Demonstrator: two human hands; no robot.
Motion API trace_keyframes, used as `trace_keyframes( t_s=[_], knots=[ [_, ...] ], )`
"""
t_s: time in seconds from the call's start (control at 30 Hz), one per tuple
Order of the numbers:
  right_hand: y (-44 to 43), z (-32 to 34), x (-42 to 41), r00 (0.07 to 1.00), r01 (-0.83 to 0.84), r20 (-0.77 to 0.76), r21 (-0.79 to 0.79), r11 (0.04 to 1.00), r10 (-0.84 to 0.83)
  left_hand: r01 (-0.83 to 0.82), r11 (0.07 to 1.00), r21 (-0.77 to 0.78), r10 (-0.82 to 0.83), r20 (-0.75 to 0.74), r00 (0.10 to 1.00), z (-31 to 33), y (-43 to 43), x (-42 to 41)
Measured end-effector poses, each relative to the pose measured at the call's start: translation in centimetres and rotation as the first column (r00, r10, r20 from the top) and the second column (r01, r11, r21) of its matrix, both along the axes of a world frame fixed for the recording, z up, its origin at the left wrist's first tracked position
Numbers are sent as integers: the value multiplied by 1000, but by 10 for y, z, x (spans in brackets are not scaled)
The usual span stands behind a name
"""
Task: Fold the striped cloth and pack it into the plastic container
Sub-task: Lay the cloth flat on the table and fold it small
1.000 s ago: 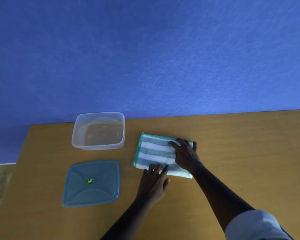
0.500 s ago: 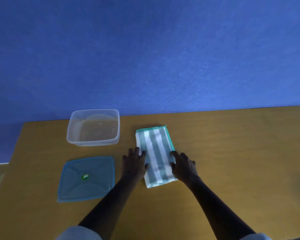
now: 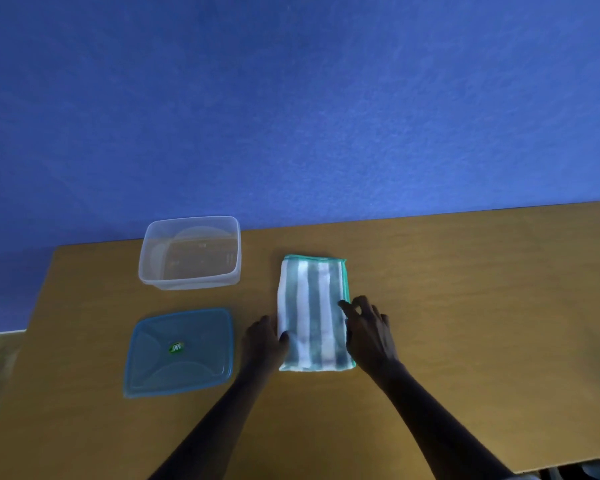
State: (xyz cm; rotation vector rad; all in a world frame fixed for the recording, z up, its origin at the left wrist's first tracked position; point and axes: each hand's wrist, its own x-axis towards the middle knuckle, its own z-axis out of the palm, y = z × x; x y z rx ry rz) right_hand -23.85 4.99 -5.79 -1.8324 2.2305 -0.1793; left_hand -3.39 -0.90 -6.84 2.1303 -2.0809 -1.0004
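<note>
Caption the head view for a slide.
Both hands, left hand and right hand, flank a folded striped cloth beside the empty plastic container.

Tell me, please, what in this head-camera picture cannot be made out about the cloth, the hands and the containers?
- Striped cloth: its layer count is hidden by the top layer.
- Left hand and right hand: whether the fingers grip the cloth edges is unclear.
- Lid: sticker text too small.
- Plastic container: anything inside is unclear through reflections.
</note>
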Motion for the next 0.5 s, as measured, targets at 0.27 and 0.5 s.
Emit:
trace_keyframes(
  t_s=[0.27,0.5],
  knots=[
    [8,-22,5,973,-218,85,62,974,212,-162,959,234,191,-107,976,-3,13,-3],
    [23,-26,13,979,-199,25,-73,977,201,-293,879,376,411,-284,866,-1,13,2]
  ],
)
